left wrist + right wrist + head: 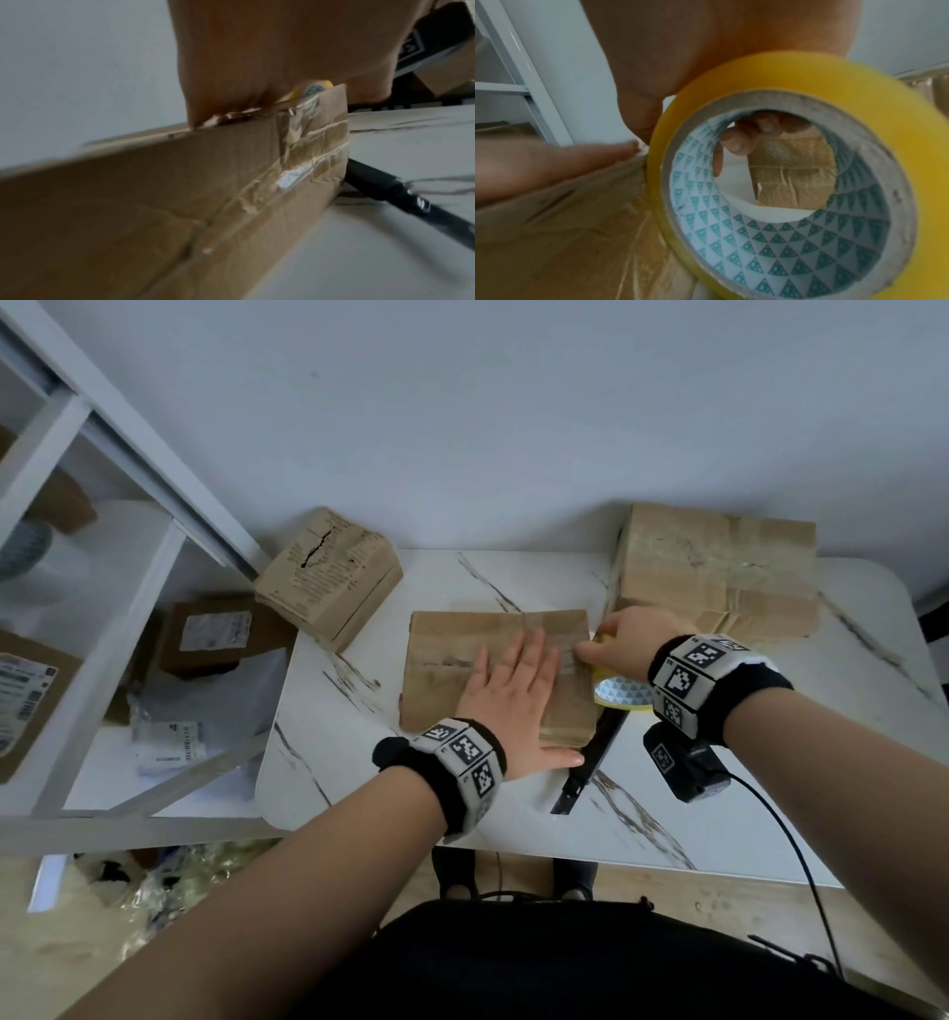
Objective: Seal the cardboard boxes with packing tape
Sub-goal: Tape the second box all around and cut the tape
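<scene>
A flat cardboard box (452,670) lies in the middle of the marble table (719,788), with clear tape over its right part. My left hand (513,690) lies flat on its top with straight fingers, pressing it down. My right hand (626,639) grips a yellow packing tape roll (624,693) at the box's right edge; in the right wrist view the fingers curl round the roll (859,121) and its patterned core. The left wrist view shows the box's taped side (295,162) and the roll (316,87) behind the top edge.
A larger taped box (719,572) stands at the back right. A worn box (328,577) sits at the table's back left corner. A black utility knife (585,762) lies right of the flat box. White shelves (102,608) with parcels are on the left.
</scene>
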Action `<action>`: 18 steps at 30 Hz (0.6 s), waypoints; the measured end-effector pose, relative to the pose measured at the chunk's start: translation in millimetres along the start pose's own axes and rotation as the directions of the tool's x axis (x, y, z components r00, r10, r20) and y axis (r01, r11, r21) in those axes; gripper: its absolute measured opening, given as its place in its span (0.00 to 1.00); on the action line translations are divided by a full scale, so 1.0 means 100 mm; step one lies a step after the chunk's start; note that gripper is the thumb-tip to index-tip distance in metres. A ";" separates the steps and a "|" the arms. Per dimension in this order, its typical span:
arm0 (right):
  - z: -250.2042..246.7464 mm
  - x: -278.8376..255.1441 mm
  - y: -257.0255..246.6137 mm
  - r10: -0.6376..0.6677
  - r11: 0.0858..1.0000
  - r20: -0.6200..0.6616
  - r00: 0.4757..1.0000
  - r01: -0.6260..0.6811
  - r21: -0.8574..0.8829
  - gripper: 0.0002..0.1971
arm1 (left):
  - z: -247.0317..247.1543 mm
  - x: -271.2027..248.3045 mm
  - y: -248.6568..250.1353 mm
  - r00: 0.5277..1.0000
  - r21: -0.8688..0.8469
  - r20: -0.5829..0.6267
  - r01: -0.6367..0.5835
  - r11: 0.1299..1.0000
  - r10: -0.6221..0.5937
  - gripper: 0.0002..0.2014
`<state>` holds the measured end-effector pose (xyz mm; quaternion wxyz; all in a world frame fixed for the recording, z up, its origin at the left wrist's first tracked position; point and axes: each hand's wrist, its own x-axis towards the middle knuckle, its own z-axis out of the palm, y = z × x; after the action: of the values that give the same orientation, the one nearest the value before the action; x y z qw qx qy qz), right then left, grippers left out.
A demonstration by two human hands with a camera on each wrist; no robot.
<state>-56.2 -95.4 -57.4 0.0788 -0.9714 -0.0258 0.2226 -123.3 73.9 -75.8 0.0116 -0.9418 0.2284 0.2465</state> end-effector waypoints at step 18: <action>0.00 -0.09 0.47 0.025 0.872 -0.066 0.998 0.010 0.489 0.18 | -0.54 0.43 0.43 0.965 0.030 0.182 0.187 0.982 -0.190 0.70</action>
<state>-64.2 -142.1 -61.4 0.3216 -0.9273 0.0380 0.1880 -84.0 10.0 -44.5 0.0619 -0.9323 0.1373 0.3287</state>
